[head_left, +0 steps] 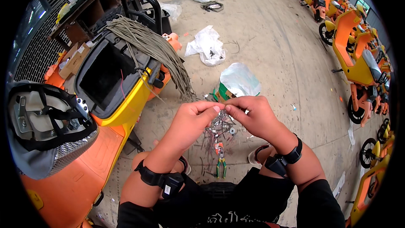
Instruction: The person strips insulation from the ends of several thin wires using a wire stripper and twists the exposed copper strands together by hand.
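My left hand (193, 120) and my right hand (255, 116) meet in front of me at mid-picture. Each one pinches with thumb and forefinger, and the fingertips nearly touch. Whatever lies between them is too small to make out. Below, on the concrete floor, is a scattered heap of thin wire pieces and small metal bits (217, 128). A small ring-shaped part (232, 131) lies among them. Nearer to my feet rest pliers with green handles (221, 166), an orange piece at their jaws. Just beyond my hands stands a green container (221, 94) with a pale plastic bag (239, 80) on it.
On the left, a yellow-and-orange scooter (118, 126) has its storage box uncovered, its seat (50, 122) tipped over. A bundle of grey-green cable (147, 46) drapes over it. White plastic bags (206, 47) lie on the floor ahead. Rows of orange scooters (350, 42) line the right side.
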{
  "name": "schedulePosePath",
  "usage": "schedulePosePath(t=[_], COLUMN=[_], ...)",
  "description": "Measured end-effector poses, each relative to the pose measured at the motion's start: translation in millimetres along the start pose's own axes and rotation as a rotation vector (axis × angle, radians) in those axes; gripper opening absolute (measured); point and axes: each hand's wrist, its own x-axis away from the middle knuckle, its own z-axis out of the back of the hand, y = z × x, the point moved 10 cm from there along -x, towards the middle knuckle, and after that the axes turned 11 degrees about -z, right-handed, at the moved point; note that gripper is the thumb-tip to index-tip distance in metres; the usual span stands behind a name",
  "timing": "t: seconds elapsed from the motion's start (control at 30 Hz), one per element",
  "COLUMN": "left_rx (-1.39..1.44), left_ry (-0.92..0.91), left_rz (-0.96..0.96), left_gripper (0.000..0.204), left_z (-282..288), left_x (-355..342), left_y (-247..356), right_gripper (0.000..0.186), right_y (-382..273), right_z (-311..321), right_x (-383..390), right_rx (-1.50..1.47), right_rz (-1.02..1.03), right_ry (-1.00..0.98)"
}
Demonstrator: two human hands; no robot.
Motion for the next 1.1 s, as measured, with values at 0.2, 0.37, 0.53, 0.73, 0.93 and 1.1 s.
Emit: schedulePosePath(t=[0.2,0.37,0.53,0.73,0.93,1.1], left_rx=[-0.286,-0.295,-0.256,-0.249,-0.235,-0.538], left_ry=[-0.107,0.009,0.117,0.048,0.102,0.193], left_rz=[-0.058,-0.110,-0.179,-0.251,-0.232,-0.234], left_gripper=[0.024,0.027,0.040,0.047,0.036,0.023], left_z=[-2,8,34,35,42,61], left_x=[0,0,-3,0,5,14], left_y=[-2,2,7,8,21,22], right_gripper=[0.016,0.017,0.028,0.018,0.033,0.052], right_y=[5,64,130,231,345,413], right_z=[-15,5,2,-119,-251,-339], right_x=[0,-15,-18,24,125,267], right_rx=[0.107,0.025,-0.018,0.632,0.625,0.490], right_rz=[-0.008,-0.330,-0.531,-0.422,-0.631,-1.006], right_ry=[-0.091,0.092,0.062,-0.465,-0.602,-0.725])
